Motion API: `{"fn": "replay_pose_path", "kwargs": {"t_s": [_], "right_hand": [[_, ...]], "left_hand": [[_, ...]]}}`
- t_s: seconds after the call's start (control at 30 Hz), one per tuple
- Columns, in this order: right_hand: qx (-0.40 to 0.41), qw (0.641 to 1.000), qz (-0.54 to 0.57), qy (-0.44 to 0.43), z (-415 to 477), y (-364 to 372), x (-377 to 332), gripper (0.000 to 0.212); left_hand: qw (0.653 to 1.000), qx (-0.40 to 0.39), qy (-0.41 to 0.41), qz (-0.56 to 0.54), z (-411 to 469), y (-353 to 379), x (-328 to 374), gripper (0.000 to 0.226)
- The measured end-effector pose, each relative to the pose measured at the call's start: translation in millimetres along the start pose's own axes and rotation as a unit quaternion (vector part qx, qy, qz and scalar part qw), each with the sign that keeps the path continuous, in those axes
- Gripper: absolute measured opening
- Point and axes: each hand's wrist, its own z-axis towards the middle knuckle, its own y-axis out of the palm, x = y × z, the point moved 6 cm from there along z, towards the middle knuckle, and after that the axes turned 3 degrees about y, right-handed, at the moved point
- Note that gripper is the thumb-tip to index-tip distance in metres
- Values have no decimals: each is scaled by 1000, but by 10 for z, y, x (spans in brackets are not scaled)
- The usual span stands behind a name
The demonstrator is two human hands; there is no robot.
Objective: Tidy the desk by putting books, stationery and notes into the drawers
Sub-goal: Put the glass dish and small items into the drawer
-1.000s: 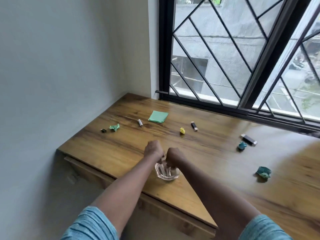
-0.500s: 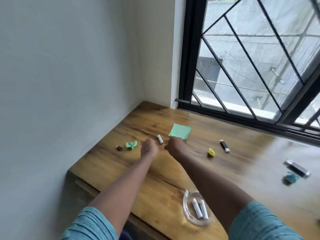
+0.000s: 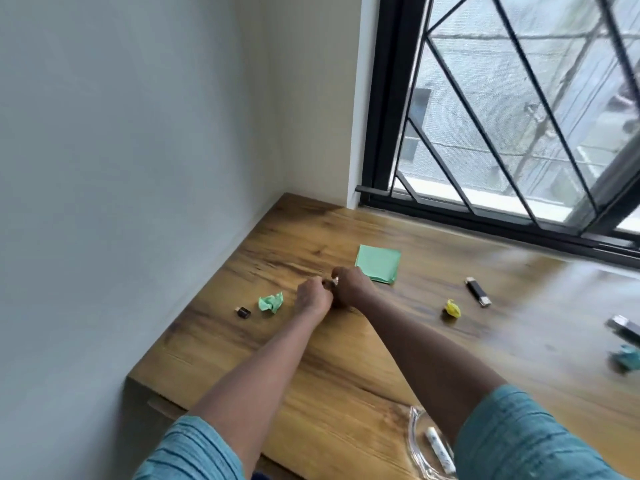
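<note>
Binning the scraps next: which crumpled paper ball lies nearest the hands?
The crumpled green ball, just beside the left hand; the yellow ball and teal one lie farther right.

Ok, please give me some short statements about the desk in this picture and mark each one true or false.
1. Both hands, left and right, meet at a small white item. True.
2. The green note pad lies in the glass dish. False: it lies flat on the desk, beyond the hands.
3. A crumpled yellow paper lies near the black marker. True.
4. The crumpled green paper is to the right of both hands. False: it is to their left, beside a small black cap.
</note>
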Motion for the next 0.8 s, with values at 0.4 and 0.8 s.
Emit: {"fn": "replay_pose_path", "kwargs": {"t_s": [0.4,0.8], "right_hand": [[106,989,63,87,-1007,-500,973,34],[78,995,10,60,-2170,-273,1514,33]], "left_hand": [[975,-145,110,-126,-1098,605,619,35],[982,-102,158,3,-2330,898,373,35]]}}
